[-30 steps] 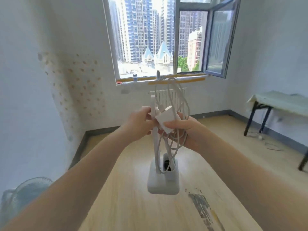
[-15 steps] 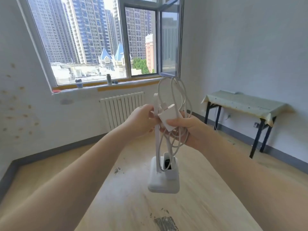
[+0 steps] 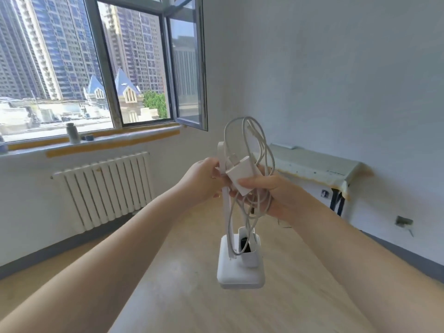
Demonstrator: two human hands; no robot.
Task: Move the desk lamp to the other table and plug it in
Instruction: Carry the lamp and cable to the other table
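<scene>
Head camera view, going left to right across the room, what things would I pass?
Bottle on the windowsill → radiator → open window sash → left hand → desk lamp → right hand → table against the wall → wall socket.

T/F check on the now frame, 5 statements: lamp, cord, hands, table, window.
1. The white desk lamp stands on the floor. False: it hangs in the air, held by its stem.
2. The left hand grips the lamp's stem. True.
3. The right hand holds the white power adapter and the looped white cable. True.
4. The cable is plugged into a wall socket. False: it is bundled in the right hand.
5. The cloth-covered table stands under the window. False: it stands against the right-hand wall; a white radiator sits under the window.
</scene>
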